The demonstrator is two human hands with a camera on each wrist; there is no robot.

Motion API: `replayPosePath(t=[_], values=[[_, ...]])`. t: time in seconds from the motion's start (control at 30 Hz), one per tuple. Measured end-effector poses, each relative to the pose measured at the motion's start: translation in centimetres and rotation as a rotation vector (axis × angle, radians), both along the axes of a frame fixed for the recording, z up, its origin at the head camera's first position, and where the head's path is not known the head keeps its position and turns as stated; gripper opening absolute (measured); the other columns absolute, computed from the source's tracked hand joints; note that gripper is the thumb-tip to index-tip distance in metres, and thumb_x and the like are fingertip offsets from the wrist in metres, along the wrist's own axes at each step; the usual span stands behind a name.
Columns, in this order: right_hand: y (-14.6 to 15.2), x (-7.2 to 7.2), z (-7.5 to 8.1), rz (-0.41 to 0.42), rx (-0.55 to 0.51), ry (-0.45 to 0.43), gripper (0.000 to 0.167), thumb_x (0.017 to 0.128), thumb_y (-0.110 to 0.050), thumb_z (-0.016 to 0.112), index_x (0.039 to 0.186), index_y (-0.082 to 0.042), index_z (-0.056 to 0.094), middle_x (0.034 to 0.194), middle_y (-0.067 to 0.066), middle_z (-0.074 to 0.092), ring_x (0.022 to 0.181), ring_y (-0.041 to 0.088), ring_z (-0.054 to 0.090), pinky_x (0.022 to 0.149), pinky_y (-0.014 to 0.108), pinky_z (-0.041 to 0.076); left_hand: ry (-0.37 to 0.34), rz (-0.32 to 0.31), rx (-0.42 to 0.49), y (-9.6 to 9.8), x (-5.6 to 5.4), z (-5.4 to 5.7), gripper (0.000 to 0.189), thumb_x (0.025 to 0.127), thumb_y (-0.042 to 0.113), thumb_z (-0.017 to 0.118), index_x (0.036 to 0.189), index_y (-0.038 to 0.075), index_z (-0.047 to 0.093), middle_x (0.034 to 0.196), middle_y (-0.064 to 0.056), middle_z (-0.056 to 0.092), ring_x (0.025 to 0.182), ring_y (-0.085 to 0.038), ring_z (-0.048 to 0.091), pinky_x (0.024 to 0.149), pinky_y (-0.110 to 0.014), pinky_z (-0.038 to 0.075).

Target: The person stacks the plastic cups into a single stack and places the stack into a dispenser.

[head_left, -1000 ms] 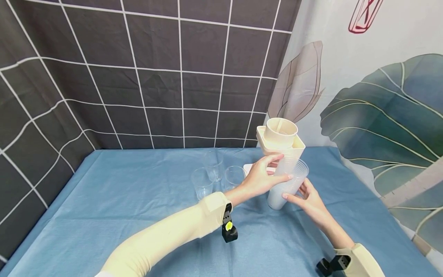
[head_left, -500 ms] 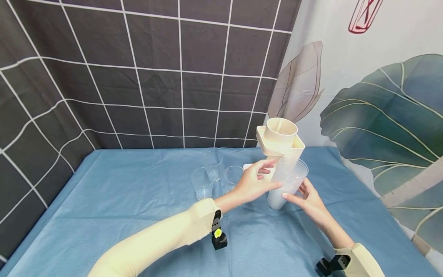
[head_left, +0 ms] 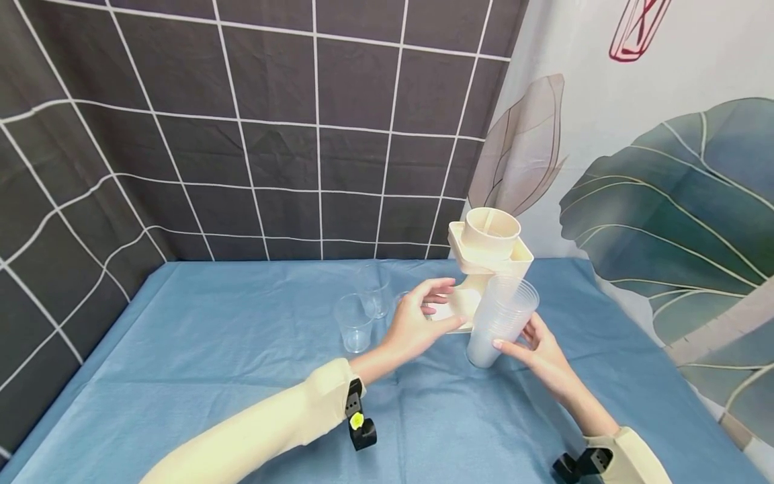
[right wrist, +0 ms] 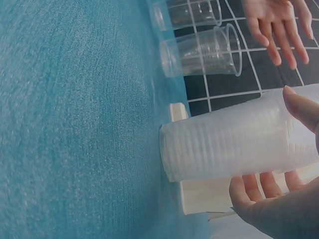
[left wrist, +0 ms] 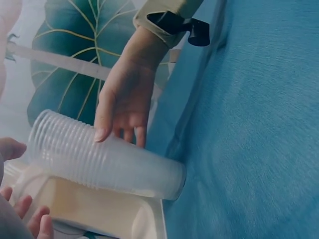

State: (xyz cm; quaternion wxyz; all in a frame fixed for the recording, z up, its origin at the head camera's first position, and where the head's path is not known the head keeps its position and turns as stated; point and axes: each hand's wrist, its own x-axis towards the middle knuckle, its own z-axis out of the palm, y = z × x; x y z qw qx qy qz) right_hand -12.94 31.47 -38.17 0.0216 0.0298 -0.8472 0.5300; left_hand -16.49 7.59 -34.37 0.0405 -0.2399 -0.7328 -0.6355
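My right hand (head_left: 541, 353) holds a tall stack of clear plastic cups (head_left: 500, 323), fingers and thumb curled round its side. The stack leans slightly right, its lower end at the blue cloth. Left of it, my left hand (head_left: 417, 319) has relaxed, parted fingers with nothing between them; the right wrist view shows this left hand (right wrist: 279, 25) apart from the stack. Behind the stack stands a cream plastic holder (head_left: 491, 235) with a round tube on top, its lower part partly hidden. Single clear cups (head_left: 353, 326) stand upright left of my left hand, which mostly covers one.
Blue cloth (head_left: 211, 363) covers the table. A dark gridded curtain (head_left: 266, 148) hangs along the back and left, and a white leaf-print curtain (head_left: 665, 202) hangs at the right. Both wrists carry small black cameras (head_left: 361, 427).
My left hand has drawn away from the upper part of the cup stack, moving left and slightly down. My right hand and the stack have stayed in place.
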Motion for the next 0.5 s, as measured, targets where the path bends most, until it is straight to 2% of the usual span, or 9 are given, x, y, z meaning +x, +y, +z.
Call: replayPosePath(t=[0.17, 0.27, 0.37, 0.4, 0.5], values=[[0.0, 0.0, -0.1, -0.007, 0.021, 0.000, 0.081, 0.088, -0.015, 0.068, 0.151, -0.007, 0.017, 0.149, 0.019, 0.036, 0.134, 0.029, 0.037, 0.111, 0.060, 0.029, 0.014, 0.044, 0.028, -1.2, 0.0, -0.2, 0.051, 0.077, 0.011, 0.078, 0.124, 0.010, 0.061, 0.120, -0.005, 0.067, 0.108, -0.022, 0.063, 0.091, -0.037, 0.052], [0.0, 0.1, -0.1, -0.002, 0.024, 0.006, 0.081, 0.088, -0.015, 0.068, 0.151, -0.007, 0.017, 0.149, 0.019, 0.036, 0.135, 0.032, 0.036, 0.111, 0.060, 0.030, 0.020, 0.064, 0.038, -2.0, 0.3, -0.2, 0.050, 0.077, 0.013, 0.078, 0.124, 0.010, 0.061, 0.121, -0.005, 0.067, 0.109, -0.020, 0.063, 0.093, -0.041, 0.050], [0.0, 0.1, -0.1, 0.002, 0.023, 0.012, 0.081, 0.088, -0.015, 0.068, 0.150, -0.006, 0.017, 0.149, 0.019, 0.035, 0.135, 0.033, 0.035, 0.110, 0.061, 0.029, 0.032, 0.095, 0.039, -2.8, 0.6, -0.1, 0.050, 0.077, 0.014, 0.078, 0.124, 0.011, 0.061, 0.121, -0.005, 0.067, 0.110, -0.022, 0.063, 0.093, -0.039, 0.050], [0.0, 0.1, -0.1, 0.001, 0.022, 0.012, 0.081, 0.088, -0.016, 0.068, 0.150, -0.006, 0.017, 0.148, 0.019, 0.036, 0.135, 0.030, 0.037, 0.111, 0.061, 0.029, 0.035, 0.106, 0.037, -3.1, 0.6, -0.1, 0.050, 0.077, 0.014, 0.079, 0.124, 0.011, 0.061, 0.120, -0.004, 0.067, 0.110, -0.021, 0.062, 0.092, -0.036, 0.049], [0.0, 0.1, -0.1, -0.003, 0.026, 0.010, 0.081, 0.088, -0.017, 0.069, 0.150, -0.006, 0.018, 0.148, 0.017, 0.036, 0.129, 0.008, 0.042, 0.111, 0.059, 0.029, 0.050, 0.147, 0.031, -3.8, 0.8, -0.1, 0.049, 0.077, 0.015, 0.079, 0.123, 0.014, 0.062, 0.118, -0.004, 0.068, 0.108, -0.022, 0.063, 0.087, -0.030, 0.049]])
